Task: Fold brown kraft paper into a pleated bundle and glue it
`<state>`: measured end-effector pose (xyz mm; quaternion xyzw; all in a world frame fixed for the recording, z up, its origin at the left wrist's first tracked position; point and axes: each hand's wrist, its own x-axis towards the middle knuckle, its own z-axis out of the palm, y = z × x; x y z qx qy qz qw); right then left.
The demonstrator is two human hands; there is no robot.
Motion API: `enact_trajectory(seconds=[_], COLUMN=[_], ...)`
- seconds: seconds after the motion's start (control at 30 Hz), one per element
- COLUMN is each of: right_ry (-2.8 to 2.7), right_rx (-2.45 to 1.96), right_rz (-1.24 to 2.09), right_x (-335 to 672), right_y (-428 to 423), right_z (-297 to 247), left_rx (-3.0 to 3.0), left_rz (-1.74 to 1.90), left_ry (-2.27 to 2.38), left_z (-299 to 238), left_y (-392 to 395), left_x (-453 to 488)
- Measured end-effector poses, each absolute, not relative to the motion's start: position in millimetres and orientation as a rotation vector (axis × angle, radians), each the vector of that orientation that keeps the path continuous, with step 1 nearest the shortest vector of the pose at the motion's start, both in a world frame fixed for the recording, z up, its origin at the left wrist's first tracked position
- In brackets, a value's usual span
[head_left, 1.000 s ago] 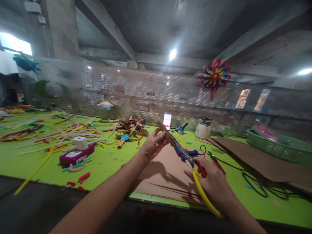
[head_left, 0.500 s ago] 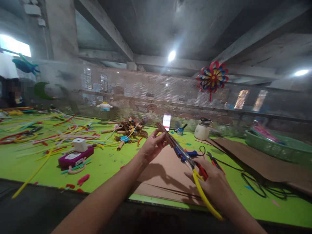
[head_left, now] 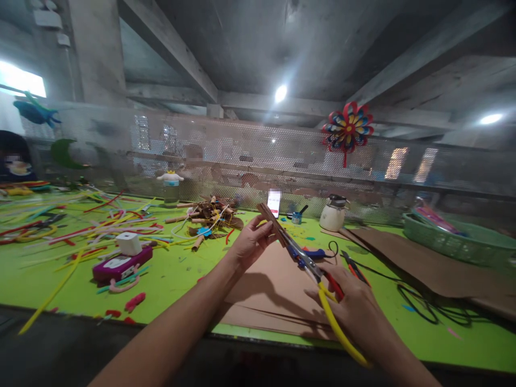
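Note:
Between the fingers of my left hand (head_left: pixel 253 239) is a narrow brown strip (head_left: pixel 267 214), which looks like folded paper and points up and away. My right hand (head_left: pixel 350 294) grips scissors (head_left: pixel 309 264) with red and yellow handles. The blades reach up to the strip's lower end, near my left fingertips; how far they have cut in I cannot see. Below both hands lie flat brown paper sheets (head_left: pixel 258 303). A blue glue gun (head_left: pixel 316 254) rests behind the scissors, partly covered by them.
Loose pipe cleaners (head_left: pixel 116 220) spread over the left. Closer stands a purple power strip (head_left: pixel 121 265) with a white plug (head_left: pixel 128 243). Behind are a brown bundle (head_left: pixel 213 215), a phone (head_left: pixel 274 203) and a white jug (head_left: pixel 332 214). Rightward lie red-handled pliers (head_left: pixel 355 267), brown paper (head_left: pixel 411 263) and a green basket (head_left: pixel 443 239).
My hands keep nearly the same place, still holding the strip and the scissors. The scissor blades look slightly shifted against the strip. The whole background has moved a little to the left in view.

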<state>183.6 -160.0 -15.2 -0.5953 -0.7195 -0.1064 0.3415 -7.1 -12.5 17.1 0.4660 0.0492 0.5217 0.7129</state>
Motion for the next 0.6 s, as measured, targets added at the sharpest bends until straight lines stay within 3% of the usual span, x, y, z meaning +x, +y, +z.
enact_trajectory(seconds=[0.6], right_ry=[-1.833], right_rx=[-1.544], right_rz=[-0.279], right_x=[178.1], right_y=[-157.1], right_z=[-15.8], left_rx=[1.074], left_rz=[1.150], left_ry=[0.077], left_z=[21.4], left_y=[-22.5], left_x=[-7.1])
